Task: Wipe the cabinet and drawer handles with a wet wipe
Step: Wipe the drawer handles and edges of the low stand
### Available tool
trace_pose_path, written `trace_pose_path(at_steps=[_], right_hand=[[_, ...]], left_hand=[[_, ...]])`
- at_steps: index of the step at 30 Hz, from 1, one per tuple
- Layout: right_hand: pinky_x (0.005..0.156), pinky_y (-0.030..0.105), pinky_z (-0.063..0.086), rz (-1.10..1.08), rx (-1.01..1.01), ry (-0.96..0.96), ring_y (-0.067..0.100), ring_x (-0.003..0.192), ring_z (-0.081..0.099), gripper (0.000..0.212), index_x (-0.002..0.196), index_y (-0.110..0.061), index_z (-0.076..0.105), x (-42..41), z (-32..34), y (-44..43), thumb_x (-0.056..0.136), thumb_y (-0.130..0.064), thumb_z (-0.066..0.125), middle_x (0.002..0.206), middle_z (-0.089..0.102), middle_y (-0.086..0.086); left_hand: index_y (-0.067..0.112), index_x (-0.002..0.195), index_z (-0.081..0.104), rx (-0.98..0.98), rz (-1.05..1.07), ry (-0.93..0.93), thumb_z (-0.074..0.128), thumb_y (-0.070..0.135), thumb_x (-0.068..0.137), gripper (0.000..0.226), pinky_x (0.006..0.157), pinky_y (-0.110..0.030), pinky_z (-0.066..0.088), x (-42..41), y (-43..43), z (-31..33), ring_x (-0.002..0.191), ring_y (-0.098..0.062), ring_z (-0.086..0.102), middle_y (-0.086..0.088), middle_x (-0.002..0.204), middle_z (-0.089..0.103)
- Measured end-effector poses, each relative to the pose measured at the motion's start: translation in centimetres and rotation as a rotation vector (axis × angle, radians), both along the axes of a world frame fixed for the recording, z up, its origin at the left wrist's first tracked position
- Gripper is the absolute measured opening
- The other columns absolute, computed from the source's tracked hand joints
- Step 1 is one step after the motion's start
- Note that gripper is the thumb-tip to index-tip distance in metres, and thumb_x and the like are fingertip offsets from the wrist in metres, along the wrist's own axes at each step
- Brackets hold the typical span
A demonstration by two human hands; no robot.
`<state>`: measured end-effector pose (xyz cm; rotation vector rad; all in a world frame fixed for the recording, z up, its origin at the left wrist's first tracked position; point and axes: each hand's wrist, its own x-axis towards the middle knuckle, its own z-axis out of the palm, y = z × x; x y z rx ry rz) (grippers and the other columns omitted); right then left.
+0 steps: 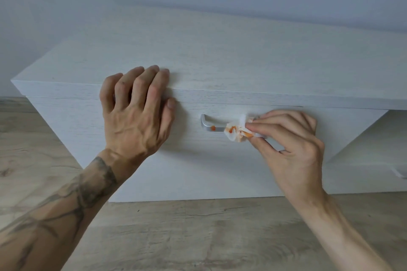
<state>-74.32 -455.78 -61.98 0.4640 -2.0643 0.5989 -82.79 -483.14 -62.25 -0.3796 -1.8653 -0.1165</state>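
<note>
- Handle [214,125] is sitting at centre on the drawer front [132,174]; I'm seeing an orange blob left on the bar.
- My right hand [290,145], at 3 o'clock, is pinching the stained wet wipe [236,131] against it; dragging soiled folds risks smearing.
- My left hand [136,112], at 9 o'clock, is resting fingers spread on the cabinet top [220,55], gripping nothing.
</note>
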Motion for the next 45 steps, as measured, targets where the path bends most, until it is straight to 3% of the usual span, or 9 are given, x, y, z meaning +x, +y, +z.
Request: trace_pose_path(at_steps=[5,10,19,27,32,45], right_hand=[[0.089,0.042,0.045,0.069,0.021,0.006,0.017,0.095,0.07,0.01,0.095,-0.013,0.084,-0.8,0.2,-2.8,0.086,-0.011,0.086,0.093,0.077,-0.004],[0.085,0.052,0.047,0.005,-0.032,-0.019,0.022,0.094,0.069,0.012,0.097,-0.012,0.083,0.0,-0.2,-0.3,0.085,-0.012,0.085,0.094,0.073,-0.005],[0.085,0.048,0.047,0.042,0.004,0.023,0.023,0.095,0.067,0.012,0.099,-0.011,0.082,0.3,0.6,-2.3,0.092,-0.002,0.078,0.096,0.075,-0.001],[0.087,0.047,0.046,0.098,0.027,0.078,0.02,0.097,0.074,0.006,0.098,-0.017,0.085,-1.0,0.0,-6.4,0.096,-0.017,0.08,0.101,0.079,-0.007],[0.084,0.049,0.047,0.018,-0.039,0.08,0.022,0.093,0.072,0.006,0.098,-0.013,0.085,-0.3,-0.9,-5.1,0.094,-0.011,0.082,0.098,0.079,-0.002],[0.084,0.048,0.045,0.048,-0.024,0.062,0.021,0.09,0.069,0.006,0.097,-0.019,0.085,-1.1,-0.4,-6.6,0.092,-0.016,0.085,0.094,0.078,-0.006]], left_hand=[[0.006,0.135,0.061,-0.003,0.009,0.043,0.042,0.034,0.107,0.044,0.111,-0.043,0.027,-0.5,0.1,-0.1,0.123,-0.031,0.051,-0.012,0.131,0.066],[0.006,0.135,0.061,-0.005,0.019,0.047,0.041,0.035,0.107,0.045,0.111,-0.043,0.027,-0.5,0.0,-0.3,0.123,-0.031,0.052,-0.012,0.131,0.066],[0.007,0.133,0.061,-0.015,0.033,0.058,0.04,0.035,0.106,0.045,0.111,-0.043,0.027,-0.7,0.1,-0.2,0.123,-0.03,0.052,-0.012,0.131,0.066],[0.007,0.133,0.061,-0.015,0.031,0.052,0.041,0.036,0.106,0.044,0.11,-0.043,0.028,-0.8,0.1,-0.2,0.123,-0.03,0.052,-0.012,0.13,0.066],[0.007,0.131,0.062,-0.021,0.037,0.065,0.04,0.036,0.106,0.045,0.109,-0.044,0.03,-0.8,0.2,-0.2,0.122,-0.029,0.052,-0.012,0.129,0.067],[0.007,0.131,0.062,-0.019,0.038,0.065,0.041,0.036,0.105,0.044,0.109,-0.044,0.03,-0.9,0.2,-0.2,0.121,-0.029,0.053,-0.012,0.129,0.067]])
